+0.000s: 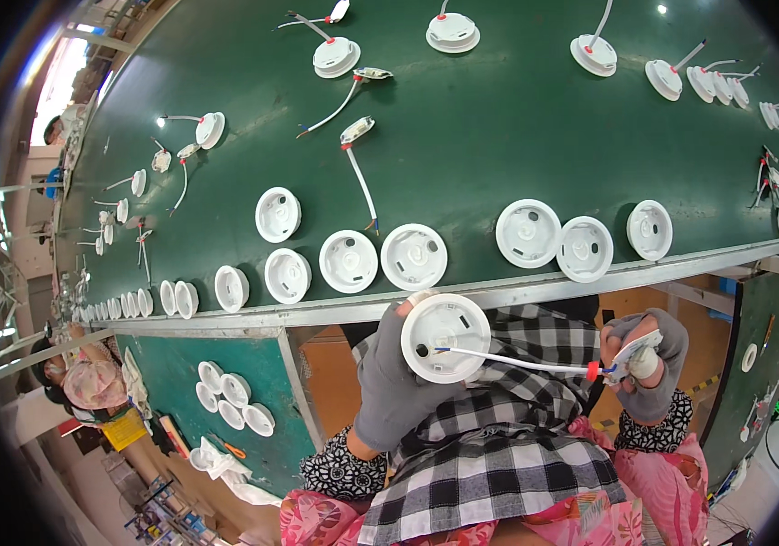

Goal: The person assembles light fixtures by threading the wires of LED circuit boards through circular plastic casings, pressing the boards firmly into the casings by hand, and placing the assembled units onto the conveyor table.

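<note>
My left hand (387,382), in a grey fingerless glove, is closed on a round white plastic housing (448,314). The housing faces up in front of the table's edge, showing its hollow inside with a dark hole. My right hand (658,391), gloved the same way, pinches a small white circuit-board piece (635,353) with a red grommet. A white cable (535,364) runs from that piece across to the housing, its blue-tipped end lying over the housing's interior. Parts of the right fingers are hidden behind the piece.
On the green table (462,136), several white housings (414,257) line the metal edge (335,314). Farther back lie wired pieces (357,132) and housings with cables attached (335,57). A lower green side table (271,364) at left bears more housings (236,389) and orange-handled scissors (230,448).
</note>
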`<state>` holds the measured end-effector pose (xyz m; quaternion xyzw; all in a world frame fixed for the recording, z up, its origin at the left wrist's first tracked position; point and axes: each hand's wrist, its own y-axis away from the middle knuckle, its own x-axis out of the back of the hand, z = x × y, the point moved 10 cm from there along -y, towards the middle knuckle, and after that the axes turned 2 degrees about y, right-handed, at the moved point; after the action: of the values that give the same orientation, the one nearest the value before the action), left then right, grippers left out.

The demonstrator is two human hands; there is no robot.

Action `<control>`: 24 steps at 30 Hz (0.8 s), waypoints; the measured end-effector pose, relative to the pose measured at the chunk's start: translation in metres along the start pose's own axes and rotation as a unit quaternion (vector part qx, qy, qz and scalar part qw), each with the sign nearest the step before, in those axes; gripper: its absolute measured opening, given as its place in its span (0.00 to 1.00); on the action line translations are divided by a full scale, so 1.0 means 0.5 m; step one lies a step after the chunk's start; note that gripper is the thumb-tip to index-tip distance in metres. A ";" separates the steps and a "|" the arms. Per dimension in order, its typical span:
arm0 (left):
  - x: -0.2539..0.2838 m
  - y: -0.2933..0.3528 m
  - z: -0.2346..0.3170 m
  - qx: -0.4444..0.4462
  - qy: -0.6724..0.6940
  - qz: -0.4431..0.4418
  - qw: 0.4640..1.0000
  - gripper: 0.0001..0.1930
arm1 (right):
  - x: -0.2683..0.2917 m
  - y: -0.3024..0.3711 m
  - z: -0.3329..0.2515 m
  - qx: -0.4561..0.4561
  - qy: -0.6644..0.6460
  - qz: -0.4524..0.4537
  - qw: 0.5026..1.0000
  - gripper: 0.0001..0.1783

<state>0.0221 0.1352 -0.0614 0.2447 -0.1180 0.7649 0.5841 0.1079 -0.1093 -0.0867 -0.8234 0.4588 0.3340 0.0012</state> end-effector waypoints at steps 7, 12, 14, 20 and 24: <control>0.016 0.007 -0.001 0.011 -0.019 0.036 0.999 0.44 | -0.058 -0.023 -0.051 0.134 0.304 -0.056 0.942 0.09; 0.016 0.003 0.014 -0.011 -0.076 0.053 0.996 0.42 | -0.076 -0.020 -0.045 0.150 0.319 -0.071 0.933 0.10; 0.018 0.005 0.015 -0.012 -0.095 0.064 0.993 0.41 | -0.102 -0.025 -0.067 0.172 0.344 -0.091 0.918 0.10; 0.015 0.006 0.086 -0.152 -0.220 0.101 0.958 0.39 | -0.191 -0.058 -0.073 0.148 0.429 -0.140 0.880 0.11; -0.015 0.018 0.080 -0.155 -0.213 0.049 0.963 0.43 | -0.204 -0.081 -0.022 0.037 0.429 -0.149 0.890 0.13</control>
<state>0.0246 0.1078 -0.0301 0.3019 -0.3685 0.6949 0.5386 0.1084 -0.0120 -0.0341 -0.9447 0.2981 -0.0733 -0.1157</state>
